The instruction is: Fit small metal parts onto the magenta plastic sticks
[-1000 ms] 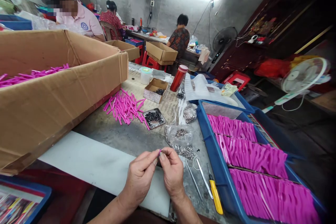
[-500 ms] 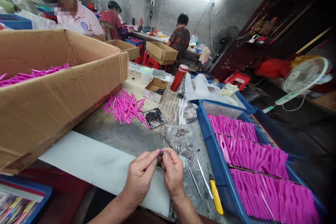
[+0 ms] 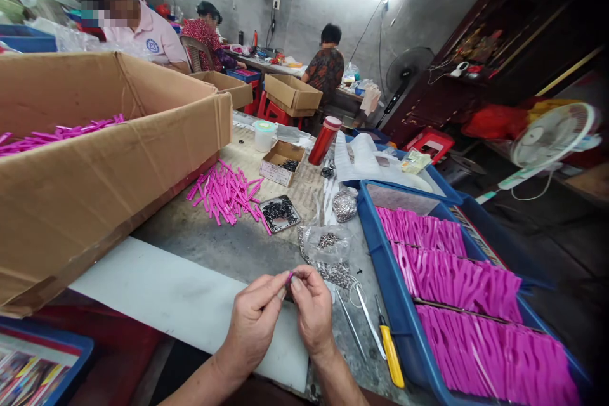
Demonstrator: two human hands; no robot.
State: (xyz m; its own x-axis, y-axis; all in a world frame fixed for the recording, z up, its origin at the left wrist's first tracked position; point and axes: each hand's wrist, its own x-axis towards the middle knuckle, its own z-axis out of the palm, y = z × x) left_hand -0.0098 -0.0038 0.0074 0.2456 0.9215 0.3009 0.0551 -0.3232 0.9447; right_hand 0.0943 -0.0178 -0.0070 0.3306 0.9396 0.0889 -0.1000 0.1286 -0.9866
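My left hand (image 3: 252,320) pinches a small magenta plastic piece (image 3: 290,276), of which only the end shows between the fingertips. Against it, my right hand (image 3: 314,317) has thumb and forefinger closed; what lies between them is hidden. Both hands meet above a white board (image 3: 190,292) at the table's near edge. Beyond them lies a loose pile of magenta pieces (image 3: 223,193), beside a small square tray of black parts (image 3: 280,212). Small metal parts in a clear bag (image 3: 328,241) are just past my right hand.
Tweezers (image 3: 351,323), a white-handled hook tool (image 3: 371,323) and a yellow-handled screwdriver (image 3: 391,355) lie right of my hands. A blue crate (image 3: 368,228) holds rows of magenta pieces. A tall cardboard box (image 3: 143,165) stands left. A red flask (image 3: 325,141) is farther back; several people sit beyond.
My right fingertips have shifted slightly; the dark bit visible between them before is now covered, and more of the magenta end shows. My left hand has hardly moved.
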